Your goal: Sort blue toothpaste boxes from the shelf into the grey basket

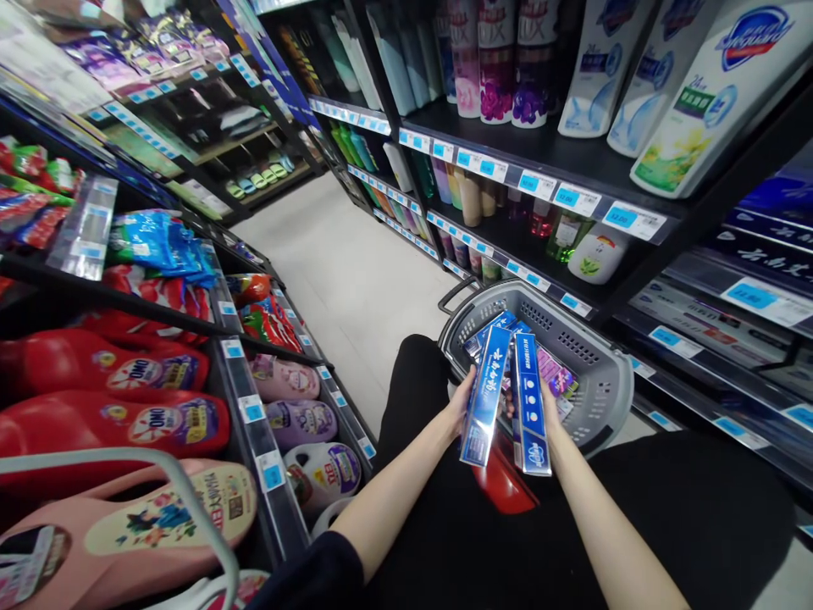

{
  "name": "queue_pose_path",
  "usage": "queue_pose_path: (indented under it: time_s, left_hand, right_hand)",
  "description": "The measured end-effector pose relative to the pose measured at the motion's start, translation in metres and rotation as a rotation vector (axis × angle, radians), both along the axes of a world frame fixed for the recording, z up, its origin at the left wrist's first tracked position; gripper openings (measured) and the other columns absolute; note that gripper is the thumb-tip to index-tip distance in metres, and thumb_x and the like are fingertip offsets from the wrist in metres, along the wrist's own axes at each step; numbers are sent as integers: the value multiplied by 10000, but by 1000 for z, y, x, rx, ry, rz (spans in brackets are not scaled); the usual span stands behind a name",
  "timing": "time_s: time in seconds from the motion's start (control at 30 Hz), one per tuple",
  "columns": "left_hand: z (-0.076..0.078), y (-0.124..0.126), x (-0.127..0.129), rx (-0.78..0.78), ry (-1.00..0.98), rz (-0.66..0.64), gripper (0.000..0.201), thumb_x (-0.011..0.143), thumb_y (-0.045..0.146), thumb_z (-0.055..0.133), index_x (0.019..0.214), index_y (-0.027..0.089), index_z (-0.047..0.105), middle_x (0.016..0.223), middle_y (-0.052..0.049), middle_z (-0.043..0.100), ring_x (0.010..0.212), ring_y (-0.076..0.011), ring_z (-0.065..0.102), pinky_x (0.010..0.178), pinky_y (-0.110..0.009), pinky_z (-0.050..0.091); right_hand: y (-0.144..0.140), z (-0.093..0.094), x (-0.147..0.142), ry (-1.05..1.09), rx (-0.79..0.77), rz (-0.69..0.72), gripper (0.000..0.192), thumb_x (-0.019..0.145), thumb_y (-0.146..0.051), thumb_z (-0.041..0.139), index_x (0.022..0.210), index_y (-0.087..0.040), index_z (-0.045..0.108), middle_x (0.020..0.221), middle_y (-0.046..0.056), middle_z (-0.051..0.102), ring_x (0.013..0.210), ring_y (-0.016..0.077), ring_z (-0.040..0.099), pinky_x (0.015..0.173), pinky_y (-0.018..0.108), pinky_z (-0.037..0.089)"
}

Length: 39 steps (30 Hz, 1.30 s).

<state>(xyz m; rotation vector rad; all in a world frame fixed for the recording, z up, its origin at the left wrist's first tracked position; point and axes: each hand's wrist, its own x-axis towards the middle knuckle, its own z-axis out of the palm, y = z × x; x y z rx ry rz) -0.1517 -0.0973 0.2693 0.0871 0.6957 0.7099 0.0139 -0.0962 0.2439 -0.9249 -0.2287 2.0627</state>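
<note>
My left hand [462, 402] is closed around a blue toothpaste box [487, 394] with white lettering. In my right hand [547, 407] is a second, narrower blue toothpaste box [532, 398], its side turned up. The two boxes stand side by side, slightly apart, over the near edge of a grey shopping basket [600, 356]. Inside the basket lie more blue boxes [501, 320] and a purple package [554, 373], partly hidden behind my hands. Something red and glossy [505, 483] shows below the boxes, between my legs; I cannot tell what it is.
Shelves of body wash bottles [705, 110] rise on the right, with boxed goods [711, 313] lower down. Red detergent bottles [120, 424] and bagged goods [158, 246] fill the left shelves. A pale floor aisle [343, 263] runs ahead. A grey curved handle [184, 487] crosses the lower left.
</note>
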Motion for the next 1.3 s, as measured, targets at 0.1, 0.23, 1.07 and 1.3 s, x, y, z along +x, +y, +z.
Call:
queue_pose_path:
  time_s: [0.1, 0.23, 1.07, 1.3]
  left_hand:
    - [5, 2, 0, 30, 66, -55, 694, 893, 668, 261, 940, 102, 660, 593, -35, 573, 482, -142, 532, 471, -252, 411]
    - [0, 4, 1, 58, 193, -86, 692, 910, 638, 238, 991, 97, 662, 602, -51, 592, 462, -147, 535, 443, -258, 424]
    - [-13, -2, 4, -45, 367, -60, 756, 862, 695, 313, 1097, 64, 657, 612, -115, 683, 471, -209, 597, 553, -344, 494]
    - [-12, -1, 5, -58, 473, -51, 695, 883, 668, 309, 991, 85, 671, 559, -85, 650, 473, -204, 580, 548, -345, 483]
  right_hand:
    - [2, 3, 1, 58, -42, 9, 469, 674, -662, 607, 774, -208, 671, 579, 43, 659, 632, 256, 680, 575, 392, 578]
    - [2, 7, -1, 42, -73, -52, 436, 660, -656, 620, 663, -220, 634, 505, 27, 617, 576, 246, 660, 540, 385, 572]
    - [-5, 32, -18, -56, -216, -148, 384, 754, -590, 626, 617, -237, 563, 451, -10, 583, 561, 219, 668, 494, 328, 576]
    - [-5, 15, -17, -72, -160, -154, 343, 780, -552, 599, 753, -212, 629, 590, 15, 682, 629, 229, 694, 559, 347, 590]
